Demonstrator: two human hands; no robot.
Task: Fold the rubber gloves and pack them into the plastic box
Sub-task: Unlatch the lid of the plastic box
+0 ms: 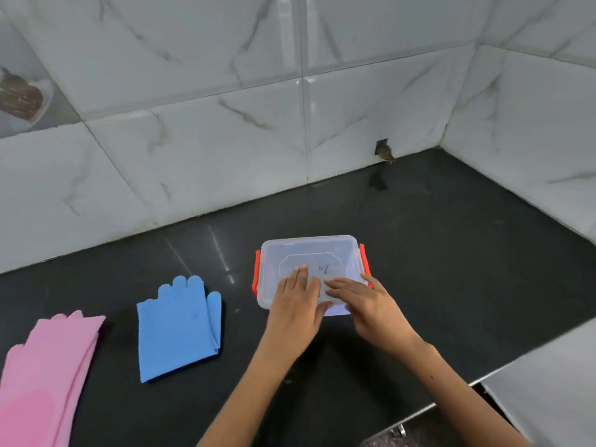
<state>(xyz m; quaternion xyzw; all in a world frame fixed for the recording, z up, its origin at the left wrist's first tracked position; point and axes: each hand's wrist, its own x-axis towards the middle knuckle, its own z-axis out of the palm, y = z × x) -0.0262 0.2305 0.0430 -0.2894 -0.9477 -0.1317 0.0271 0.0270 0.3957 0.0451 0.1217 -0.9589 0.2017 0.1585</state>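
Dark handwritten scribble on box lid (322,253), not legible.

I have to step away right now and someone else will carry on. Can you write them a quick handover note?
Left hand and right hand: both lie flat, fingers straight, on the lid of the plastic box; its orange clips sit at the sides.
Blue gloves lie flat on the black counter, left of the box; pink gloves lie further left, near the edge of view.
Done: no gloves are packed yet.
Left: open the box, fold both pairs, pack them, close the lid.
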